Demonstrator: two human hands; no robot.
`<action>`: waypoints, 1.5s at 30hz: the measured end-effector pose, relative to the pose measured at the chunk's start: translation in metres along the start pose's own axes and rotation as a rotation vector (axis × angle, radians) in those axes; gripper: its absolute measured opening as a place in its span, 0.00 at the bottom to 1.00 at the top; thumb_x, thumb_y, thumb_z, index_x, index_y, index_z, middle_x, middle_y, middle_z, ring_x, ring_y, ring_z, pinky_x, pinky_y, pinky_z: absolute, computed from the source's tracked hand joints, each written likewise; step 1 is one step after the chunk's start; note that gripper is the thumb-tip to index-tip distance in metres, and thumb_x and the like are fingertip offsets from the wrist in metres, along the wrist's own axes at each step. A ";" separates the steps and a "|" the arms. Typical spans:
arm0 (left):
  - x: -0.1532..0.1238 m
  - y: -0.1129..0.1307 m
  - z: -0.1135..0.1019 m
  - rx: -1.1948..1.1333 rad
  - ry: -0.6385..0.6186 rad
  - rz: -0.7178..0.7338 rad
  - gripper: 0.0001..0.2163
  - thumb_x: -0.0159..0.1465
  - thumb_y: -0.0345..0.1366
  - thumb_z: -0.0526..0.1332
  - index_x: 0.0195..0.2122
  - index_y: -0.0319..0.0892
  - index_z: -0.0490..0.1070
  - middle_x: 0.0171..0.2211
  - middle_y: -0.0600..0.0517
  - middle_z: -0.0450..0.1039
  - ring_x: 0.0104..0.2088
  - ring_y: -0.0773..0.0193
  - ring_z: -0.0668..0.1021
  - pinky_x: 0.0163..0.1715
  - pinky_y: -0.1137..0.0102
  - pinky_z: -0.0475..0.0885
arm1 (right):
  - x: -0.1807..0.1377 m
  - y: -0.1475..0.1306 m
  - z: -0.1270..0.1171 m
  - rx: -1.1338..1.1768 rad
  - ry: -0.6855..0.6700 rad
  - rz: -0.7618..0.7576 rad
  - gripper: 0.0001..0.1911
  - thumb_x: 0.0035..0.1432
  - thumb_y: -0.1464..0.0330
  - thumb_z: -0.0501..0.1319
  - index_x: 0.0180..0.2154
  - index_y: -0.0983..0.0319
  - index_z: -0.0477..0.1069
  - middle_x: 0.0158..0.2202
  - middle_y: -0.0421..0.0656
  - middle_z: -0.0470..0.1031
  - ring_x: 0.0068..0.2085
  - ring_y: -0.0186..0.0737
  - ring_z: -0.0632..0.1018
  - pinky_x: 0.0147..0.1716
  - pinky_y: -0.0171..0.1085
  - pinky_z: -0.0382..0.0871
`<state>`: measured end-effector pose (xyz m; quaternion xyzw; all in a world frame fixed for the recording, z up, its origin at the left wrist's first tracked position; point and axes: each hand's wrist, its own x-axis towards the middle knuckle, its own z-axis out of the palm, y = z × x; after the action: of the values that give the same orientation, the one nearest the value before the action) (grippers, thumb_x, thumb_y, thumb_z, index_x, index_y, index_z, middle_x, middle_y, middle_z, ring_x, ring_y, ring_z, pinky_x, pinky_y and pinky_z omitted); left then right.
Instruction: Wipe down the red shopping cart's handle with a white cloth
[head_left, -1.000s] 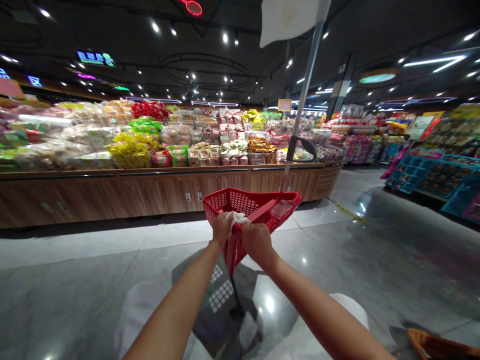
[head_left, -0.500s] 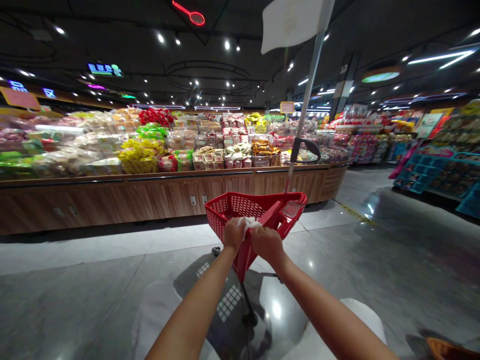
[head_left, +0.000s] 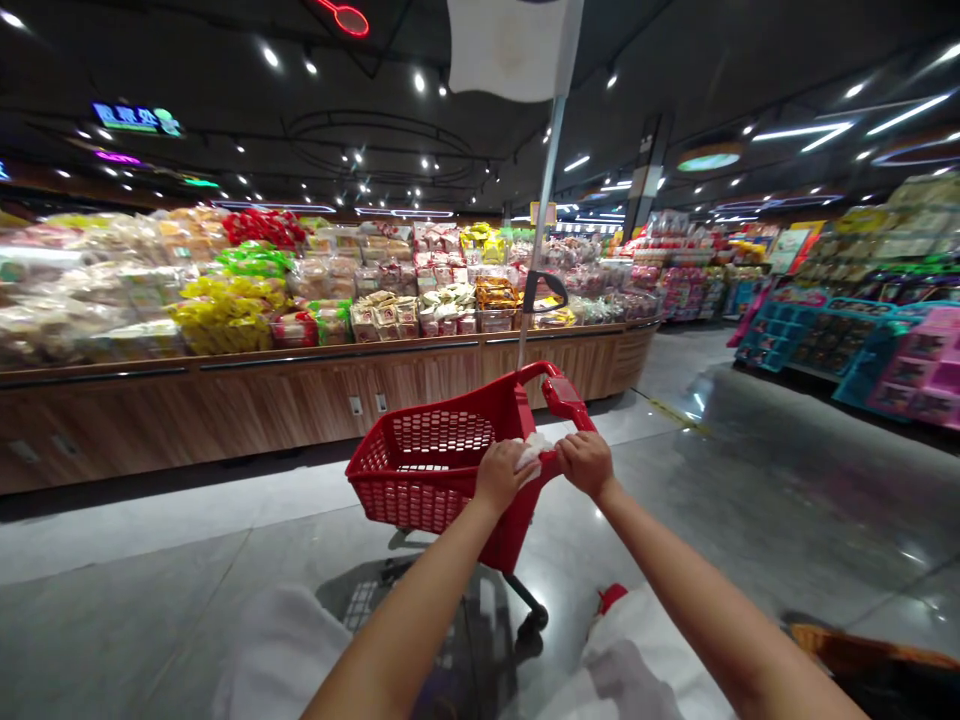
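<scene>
A red plastic shopping cart [head_left: 409, 490] stands in front of me, its basket pointing left and its handle on the right. My left hand [head_left: 501, 474] is closed on a crumpled white tissue [head_left: 533, 453], pressed against the near end of the cart beside the handle. My right hand [head_left: 588, 461] is wrapped round the near side of the red handle, just right of the tissue. A metal pole [head_left: 546, 190] with a white flag [head_left: 514, 45] and a dark grip rises behind the cart.
A long wood-panelled display counter [head_left: 277, 395] piled with packaged foods runs behind the cart. Blue and pink racks [head_left: 847, 335] stand to the right. Something orange and dark [head_left: 877, 650] lies at the lower right. Grey, shiny floor surrounds the cart.
The cart has turned so that its basket swings left and shows more of its side. Both hands have moved right with the handle. The view has shifted to the right.
</scene>
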<state>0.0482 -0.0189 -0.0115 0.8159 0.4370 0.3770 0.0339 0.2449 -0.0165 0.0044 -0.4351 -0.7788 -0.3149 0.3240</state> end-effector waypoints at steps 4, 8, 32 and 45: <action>-0.025 -0.033 -0.005 0.080 -0.017 -0.100 0.13 0.61 0.45 0.60 0.42 0.45 0.71 0.40 0.49 0.75 0.41 0.59 0.74 0.44 0.65 0.67 | -0.003 0.020 0.005 0.012 0.024 0.021 0.17 0.59 0.70 0.51 0.20 0.60 0.68 0.21 0.42 0.70 0.27 0.38 0.65 0.33 0.38 0.55; -0.034 -0.033 -0.009 0.089 -0.011 -0.200 0.12 0.61 0.45 0.60 0.41 0.45 0.72 0.37 0.50 0.74 0.39 0.59 0.74 0.41 0.65 0.68 | -0.004 0.022 0.008 0.019 0.075 0.018 0.16 0.58 0.70 0.52 0.19 0.60 0.67 0.20 0.42 0.69 0.26 0.37 0.65 0.33 0.38 0.55; -0.007 -0.010 -0.008 0.231 -0.008 -0.021 0.15 0.65 0.45 0.55 0.50 0.45 0.67 0.45 0.50 0.71 0.45 0.60 0.71 0.47 0.64 0.67 | 0.016 -0.012 0.026 0.014 0.149 0.006 0.15 0.57 0.70 0.53 0.19 0.60 0.66 0.19 0.41 0.67 0.26 0.37 0.64 0.33 0.38 0.53; -0.042 -0.078 -0.026 0.306 -0.007 -0.053 0.10 0.66 0.39 0.55 0.47 0.46 0.69 0.44 0.51 0.72 0.45 0.60 0.71 0.48 0.63 0.68 | 0.022 -0.011 0.031 -0.011 0.153 -0.008 0.15 0.55 0.72 0.54 0.17 0.60 0.65 0.18 0.41 0.67 0.25 0.37 0.63 0.31 0.38 0.52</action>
<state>-0.0363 -0.0090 -0.0469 0.8010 0.5107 0.3022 -0.0792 0.2194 0.0129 0.0012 -0.4083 -0.7518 -0.3529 0.3790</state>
